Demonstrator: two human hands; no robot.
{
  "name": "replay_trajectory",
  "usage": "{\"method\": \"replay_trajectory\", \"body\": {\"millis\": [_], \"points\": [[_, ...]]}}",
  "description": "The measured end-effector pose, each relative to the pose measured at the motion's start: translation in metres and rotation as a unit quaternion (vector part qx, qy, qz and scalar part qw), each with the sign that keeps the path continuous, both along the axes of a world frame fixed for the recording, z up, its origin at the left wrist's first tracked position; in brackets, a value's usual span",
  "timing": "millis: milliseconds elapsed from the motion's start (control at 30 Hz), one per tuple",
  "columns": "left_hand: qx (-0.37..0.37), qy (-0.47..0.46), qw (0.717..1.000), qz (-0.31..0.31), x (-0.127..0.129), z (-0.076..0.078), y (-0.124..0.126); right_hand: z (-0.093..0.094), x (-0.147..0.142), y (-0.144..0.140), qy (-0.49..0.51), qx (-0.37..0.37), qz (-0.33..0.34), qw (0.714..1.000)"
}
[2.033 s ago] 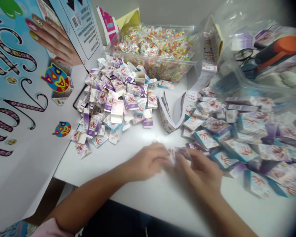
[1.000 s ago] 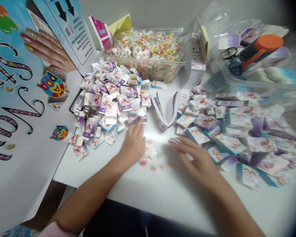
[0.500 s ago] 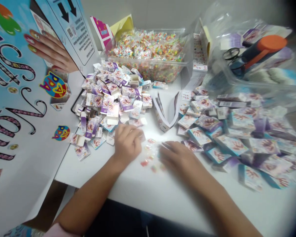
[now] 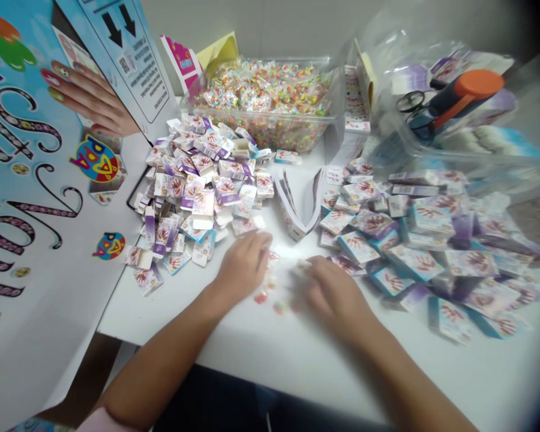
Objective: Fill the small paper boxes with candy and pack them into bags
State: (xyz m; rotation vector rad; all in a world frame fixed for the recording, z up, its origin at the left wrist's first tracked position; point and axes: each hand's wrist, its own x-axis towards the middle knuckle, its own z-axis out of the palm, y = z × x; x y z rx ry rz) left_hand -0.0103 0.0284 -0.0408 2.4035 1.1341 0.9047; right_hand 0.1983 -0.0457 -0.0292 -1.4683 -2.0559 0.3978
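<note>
Left hand: palm down, fingers curled over the clear packet, grip unclear.
Right hand: flat at 3 o'clock of packet, holding nothing visible.
Change: both hands nudged closer together.

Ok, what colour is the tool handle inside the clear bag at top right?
Orange, on the tool handle seen through the clear bag; it shows in the head view.

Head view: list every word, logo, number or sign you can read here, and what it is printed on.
"PPA": round logo, printed twice on the big display card at left.
Large looped black script on that card: cut off, not readable whole.
Two black down arrows: white label on the carton flap; its fine print and QR code are too small.
Small boxes: print blurred.
</note>
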Motion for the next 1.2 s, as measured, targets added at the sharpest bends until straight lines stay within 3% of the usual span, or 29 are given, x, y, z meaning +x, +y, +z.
{"method": "replay_trajectory", "body": {"millis": [167, 300, 367, 500, 667, 767, 967, 1200], "points": [[-0.034, -0.035, 0.999, 0.002, 0.002, -0.001, -0.005, 0.001, 0.001, -0.003, 0.083, -0.035, -0.081, 0.993], [-0.125, -0.156, 0.978, 0.053, 0.005, 0.005, -0.011, 0.002, 0.001, -0.004, 0.121, -0.011, -0.119, 0.985], [-0.195, -0.227, 0.953, 0.047, 0.004, 0.012, -0.012, 0.004, 0.001, -0.004, 0.138, 0.006, -0.137, 0.981], [-0.378, -0.283, 0.881, -0.03, -0.004, 0.025, -0.011, 0.005, -0.002, -0.006, 0.216, 0.021, -0.175, 0.96], [-0.558, -0.276, 0.772, -0.131, -0.006, 0.032, -0.013, 0.012, -0.009, -0.011, 0.369, -0.004, -0.192, 0.909], [-0.616, -0.225, 0.736, -0.17, -0.001, 0.038, -0.016, 0.02, -0.011, -0.014, 0.4, -0.043, -0.166, 0.9], [-0.638, -0.13, 0.746, -0.141, 0.009, 0.046, -0.024, 0.021, -0.018, -0.018, 0.396, -0.053, -0.119, 0.909], [-0.582, -0.11, 0.792, -0.144, 0.011, 0.034, -0.028, 0.016, -0.023, -0.015, 0.211, 0.065, -0.055, 0.974]]}}
